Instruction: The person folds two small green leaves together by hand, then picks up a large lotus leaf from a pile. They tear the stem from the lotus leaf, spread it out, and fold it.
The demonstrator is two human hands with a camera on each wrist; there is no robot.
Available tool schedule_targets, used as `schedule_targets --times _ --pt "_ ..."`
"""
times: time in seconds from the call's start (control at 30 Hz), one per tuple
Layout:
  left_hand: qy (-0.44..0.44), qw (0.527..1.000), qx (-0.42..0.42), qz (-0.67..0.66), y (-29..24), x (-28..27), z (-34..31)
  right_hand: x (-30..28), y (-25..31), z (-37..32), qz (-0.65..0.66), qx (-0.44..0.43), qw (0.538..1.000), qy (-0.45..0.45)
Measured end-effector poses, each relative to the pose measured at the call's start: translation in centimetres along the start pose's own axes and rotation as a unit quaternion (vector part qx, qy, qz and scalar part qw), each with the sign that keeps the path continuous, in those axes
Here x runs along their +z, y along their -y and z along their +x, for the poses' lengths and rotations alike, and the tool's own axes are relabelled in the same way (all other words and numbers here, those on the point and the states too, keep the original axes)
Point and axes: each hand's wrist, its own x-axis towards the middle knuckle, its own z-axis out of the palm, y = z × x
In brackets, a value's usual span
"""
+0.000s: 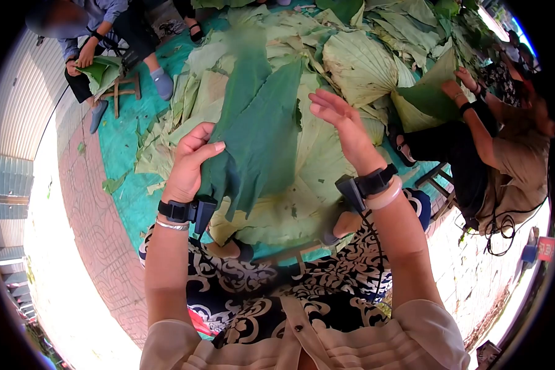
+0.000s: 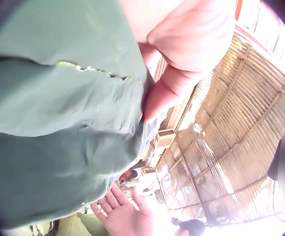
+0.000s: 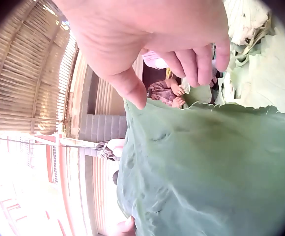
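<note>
A large dark green leaf (image 1: 259,123) with a split in it hangs in front of the person, over a pile of paler leaves (image 1: 314,166). The left hand (image 1: 191,161) pinches its left edge between thumb and fingers; the left wrist view shows the thumb on the leaf (image 2: 83,108) beside a ragged tear. To the right of the leaf, the right hand (image 1: 349,132) is raised with fingers extended, apart from it in the head view. In the right wrist view the right hand (image 3: 152,44) is above the leaf's (image 3: 216,162) upper edge, fingers loosely bent.
Leaves are heaped across a green sheet (image 1: 120,166) on the paving. At the upper left a seated person (image 1: 120,24) holds a folded leaf; another at the right (image 1: 505,142) holds a leaf (image 1: 435,92) near a stool (image 1: 441,185). The wearer's knees are below the hands.
</note>
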Motion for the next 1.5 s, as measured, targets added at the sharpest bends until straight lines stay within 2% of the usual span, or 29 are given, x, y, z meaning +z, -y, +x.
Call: schedule_targets --times 0.17,0.27,0.37,0.47,0.6,0.73,0.87,1.0,1.13,1.23,1.5 --pt "0.050 0.997 -0.042 0.029 0.6 0.6 -0.1 0.4 1.2 -0.4 0.009 -0.017 0.997 0.070" --pt "0.068 0.993 -0.011 0.093 0.9 0.8 0.0 0.1 1.1 -0.5 0.015 -0.008 0.997 0.080" --pt "0.065 0.996 -0.055 0.034 0.4 1.6 -0.2 -0.7 0.1 0.0 0.038 0.016 0.996 0.077" --pt "0.049 0.996 -0.057 0.041 1.0 1.3 0.2 -0.6 0.6 -0.3 0.072 0.027 0.992 0.103" --pt "0.056 0.989 -0.060 0.126 1.7 1.0 0.3 -0.8 0.8 -0.6 0.105 0.037 0.984 0.141" --pt "0.083 0.978 -0.057 0.185 1.9 0.6 -0.1 0.1 1.2 -0.7 0.164 0.044 0.979 0.110" --pt "0.149 0.973 -0.055 0.166 2.3 0.9 0.2 0.4 0.9 -0.6 0.162 0.009 0.985 0.055" --pt "0.139 0.959 -0.060 0.238 2.6 0.9 -0.1 0.1 0.1 -0.4 0.161 0.045 0.976 0.137" --pt "0.125 0.961 -0.096 0.227 2.1 2.0 -0.5 0.6 -0.5 -0.7 0.136 0.019 0.983 0.117" --pt "0.070 0.985 -0.076 0.136 1.7 4.2 -0.8 1.0 -0.5 -0.8 0.127 0.002 0.982 0.138" --pt "0.118 0.982 -0.091 0.115 4.3 2.9 0.2 1.2 -1.0 -0.8 0.090 0.018 0.966 0.240"
